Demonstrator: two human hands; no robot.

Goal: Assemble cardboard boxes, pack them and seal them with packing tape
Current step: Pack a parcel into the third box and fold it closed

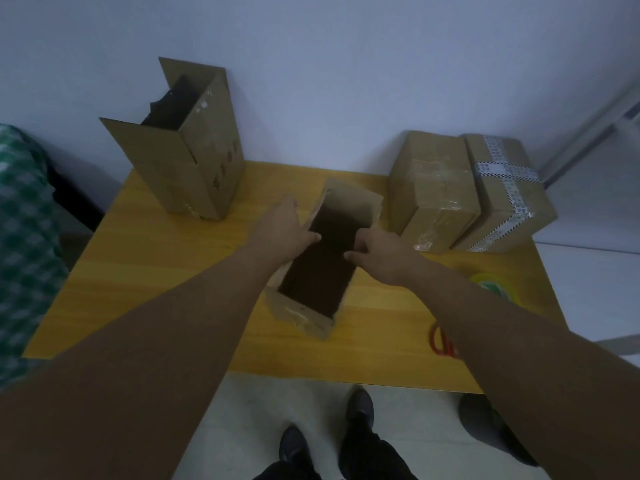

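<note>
A green checked cloth (24, 220) hangs at the far left, beside a wooden table (156, 271). At the table's rear left corner stands a tall cardboard box (207, 168), flaps up, with a dark item (169, 105) showing inside.

At centre, a person works an open cardboard box (301, 315) that sits upright on the table with a dark interior. The left hand (287, 226) grips the box's left wall: its fingers (289, 206) lie together along the outside and the thumb hooks over the rim. The right hand (379, 249) holds the opposite wall, its fingers (351, 254) curled over the rim into the opening.

To the right, two sealed boxes stand touching at the table's rear: a clear-taped box (433, 188) and, beside it, a box bound in printed white tape (509, 202). Nearer the person, a yellow-green tape roll (495, 284) and red-handled scissors (441, 341) lie partly hidden behind the right forearm.
</note>
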